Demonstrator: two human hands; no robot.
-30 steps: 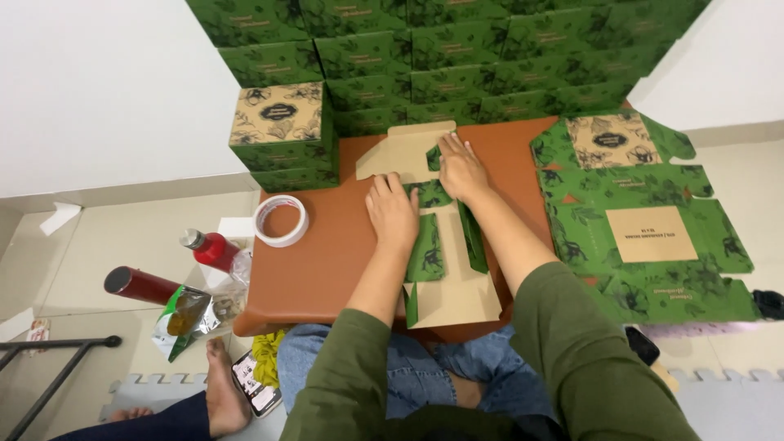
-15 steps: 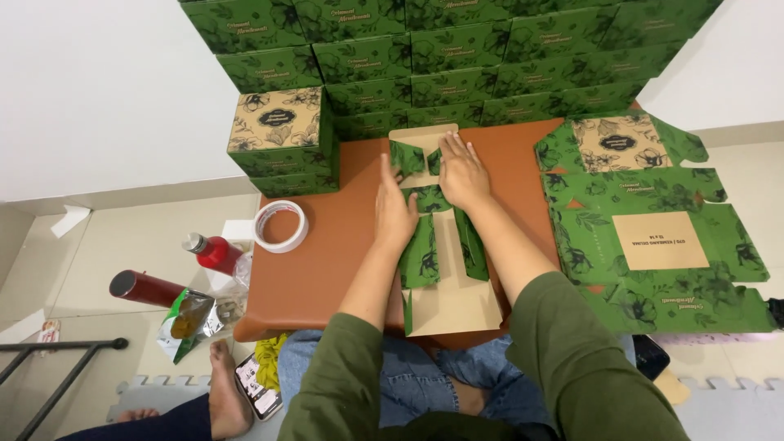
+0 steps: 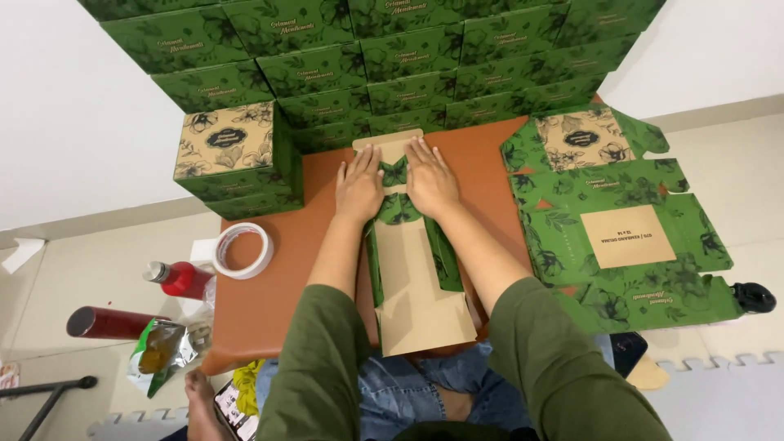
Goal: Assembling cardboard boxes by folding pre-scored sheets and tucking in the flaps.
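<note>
A flat green cardboard box blank (image 3: pixel 412 269) with a brown inside lies on the brown table (image 3: pixel 286 278) in front of me. Its long side flaps stand up along both edges. My left hand (image 3: pixel 359 184) and my right hand (image 3: pixel 430 175) press flat on its far end, fingers spread, side by side, with small green flaps folded between and under them. Neither hand grips anything.
A finished green box (image 3: pixel 233 159) with a tan floral lid stands at the table's left. Stacked green boxes (image 3: pixel 392 57) line the back wall. A pile of flat blanks (image 3: pixel 621 229) lies right. A tape roll (image 3: pixel 242 250), red bottles (image 3: pixel 175 278) and a snack bag (image 3: pixel 163 351) sit at left.
Both hands have slid forward to the far end of the blank and pressed its end flaps down flat. The side flaps now stand up.
</note>
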